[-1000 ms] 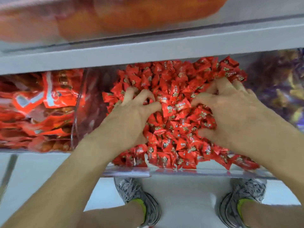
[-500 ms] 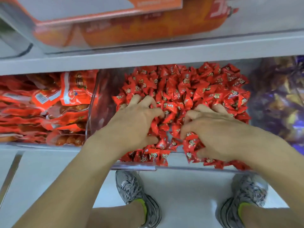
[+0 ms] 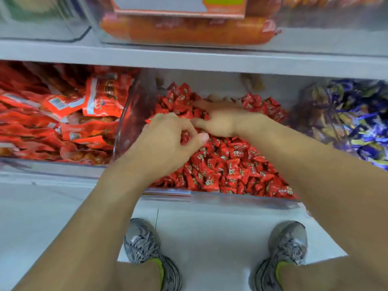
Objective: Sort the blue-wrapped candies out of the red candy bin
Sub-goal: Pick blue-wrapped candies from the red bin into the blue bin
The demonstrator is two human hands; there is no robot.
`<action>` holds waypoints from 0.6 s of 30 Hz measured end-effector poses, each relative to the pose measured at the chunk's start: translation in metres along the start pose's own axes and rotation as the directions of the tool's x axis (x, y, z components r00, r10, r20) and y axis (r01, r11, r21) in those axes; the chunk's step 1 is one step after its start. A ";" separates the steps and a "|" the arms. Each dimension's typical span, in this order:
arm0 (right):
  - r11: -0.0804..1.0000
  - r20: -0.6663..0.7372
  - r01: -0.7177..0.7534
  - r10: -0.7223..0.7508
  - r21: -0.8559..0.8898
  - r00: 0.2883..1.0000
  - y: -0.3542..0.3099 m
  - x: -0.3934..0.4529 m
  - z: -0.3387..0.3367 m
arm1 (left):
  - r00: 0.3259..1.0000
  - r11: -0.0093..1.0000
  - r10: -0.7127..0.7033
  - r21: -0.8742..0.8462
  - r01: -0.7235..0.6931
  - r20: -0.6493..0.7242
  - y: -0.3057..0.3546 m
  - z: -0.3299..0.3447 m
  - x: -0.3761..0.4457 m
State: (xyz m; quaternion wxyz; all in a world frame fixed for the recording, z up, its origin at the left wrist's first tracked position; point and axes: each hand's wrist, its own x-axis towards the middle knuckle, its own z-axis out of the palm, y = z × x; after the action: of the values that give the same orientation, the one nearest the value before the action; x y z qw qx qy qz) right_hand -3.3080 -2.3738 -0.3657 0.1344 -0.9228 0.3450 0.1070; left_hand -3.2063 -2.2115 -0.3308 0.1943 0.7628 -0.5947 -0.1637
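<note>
A clear bin (image 3: pixel 241 200) on the lower shelf holds a heap of red-wrapped candies (image 3: pixel 228 166). No blue-wrapped candy shows among them. My left hand (image 3: pixel 168 141) lies on the left of the heap with its fingers curled, and red candies sit between thumb and fingers. My right hand (image 3: pixel 222 120) reaches further back, fingers spread and pressed into the pile. The candies under both palms are hidden. Blue-wrapped candies (image 3: pixel 348 122) fill the neighbouring bin on the right.
Left of the red bin lie red snack packets (image 3: pixel 69 120) in another clear bin. A grey shelf edge (image 3: pixel 210 59) runs close above, carrying bins with an orange sausage pack (image 3: pixel 189 30). My grey shoes (image 3: pixel 144 242) stand on the white floor below.
Both hands have moved towards the back of the bin, the right one furthest. The left hand's fingers have curled in. The pile at the back is lower, and bare bin shows there.
</note>
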 end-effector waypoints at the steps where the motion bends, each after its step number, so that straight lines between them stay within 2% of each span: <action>1: 1.000 0.003 0.022 -0.022 -0.012 1.000 0.002 -0.008 0.001 | 0.995 1.000 0.007 0.000 -0.007 -0.098 0.001 0.001 0.003; 3: 0.997 0.021 0.069 -0.069 -0.032 0.997 0.004 -0.033 0.001 | 0.979 1.000 0.023 0.012 -0.022 -0.200 0.000 0.005 0.013; 5: 0.991 0.044 0.094 -0.090 -0.094 0.995 0.004 -0.063 0.002 | 0.987 0.999 0.029 -0.041 -0.036 -0.160 0.001 0.008 0.020; 8: 0.963 0.101 0.195 -0.179 -0.186 0.979 0.009 -0.103 0.000 | 0.995 0.996 0.082 0.041 -0.085 0.060 -0.001 0.015 0.024; 10: 0.973 0.235 0.205 -0.176 -0.104 0.956 0.014 -0.117 -0.016 | 0.966 0.979 0.019 0.190 -0.071 0.260 -0.003 0.020 0.022; 12: 0.986 0.322 0.164 -0.167 0.038 0.932 0.024 -0.117 -0.033 | 0.934 0.963 -0.022 0.260 -0.076 0.356 -0.002 0.020 0.019; 13: 0.981 0.294 0.165 -0.189 0.105 0.937 0.027 -0.113 -0.042 | 0.925 0.962 -0.028 0.262 -0.078 0.379 0.000 0.018 0.018; 15: 0.957 0.099 0.203 -0.227 0.206 0.969 0.029 -0.091 -0.053 | 0.901 0.965 -0.054 0.256 -0.065 0.431 0.004 0.012 0.015; 17: 0.952 -0.066 0.235 -0.226 0.195 0.972 0.023 -0.054 -0.049 | 0.880 0.961 -0.082 0.271 -0.054 0.467 0.008 0.006 0.012; 18: 0.955 -0.083 0.226 -0.214 0.190 0.973 0.015 -0.033 -0.042 | 0.874 0.959 -0.087 0.278 -0.056 0.477 0.009 0.005 0.011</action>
State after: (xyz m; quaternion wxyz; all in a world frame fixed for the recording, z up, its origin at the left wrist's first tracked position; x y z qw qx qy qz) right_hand -3.3385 -2.3781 -0.3191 0.2262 -0.9402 0.2530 0.0279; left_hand -3.2138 -2.2248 -0.3303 -0.0733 0.7219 -0.6354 -0.2642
